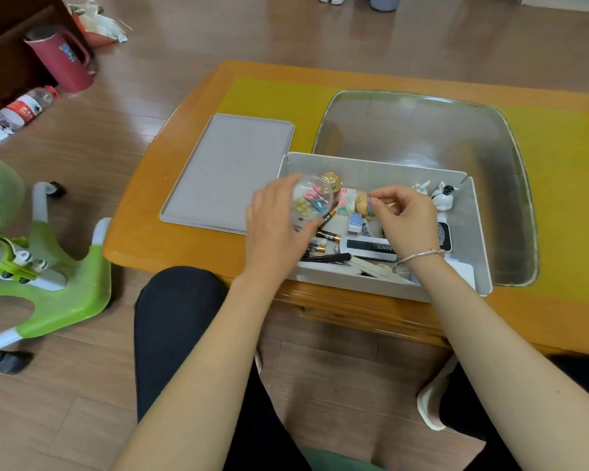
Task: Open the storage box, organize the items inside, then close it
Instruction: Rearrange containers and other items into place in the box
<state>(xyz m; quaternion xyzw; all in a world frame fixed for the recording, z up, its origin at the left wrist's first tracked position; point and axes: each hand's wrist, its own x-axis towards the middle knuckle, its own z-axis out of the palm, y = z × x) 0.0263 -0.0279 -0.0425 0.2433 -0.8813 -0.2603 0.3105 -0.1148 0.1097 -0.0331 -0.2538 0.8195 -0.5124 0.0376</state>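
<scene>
1. Left hand [272, 229]: fingers curled round a clear round container [312, 202] of coloured binder clips, held above the box's left end. Judged: lifted out so it can be given a spot.
2. Right hand [407, 219]: thumb and forefinger pinch a small tan figurine [364, 205] mid-box, the other fingers loosely bent. Judged: being stood up or moved aside.
3. Storage box [371, 164]: open, grey, on the worktop [143, 232] at its near edge. Its lid [228, 171] lies flat just left of it, touching or nearly so. Closing not yet due.
4. Contents loose: batteries [323, 241], a black pen [334, 258], a white case marked "BENTE" [371, 248], two rabbit figures [442, 195] at the far right wall. Sorting judged early.
5. Hard to make out: items beneath the right wrist and at the near right corner are covered; the gold-topped thing [332, 180] behind the container is partly hidden; small print unreadable.
</scene>
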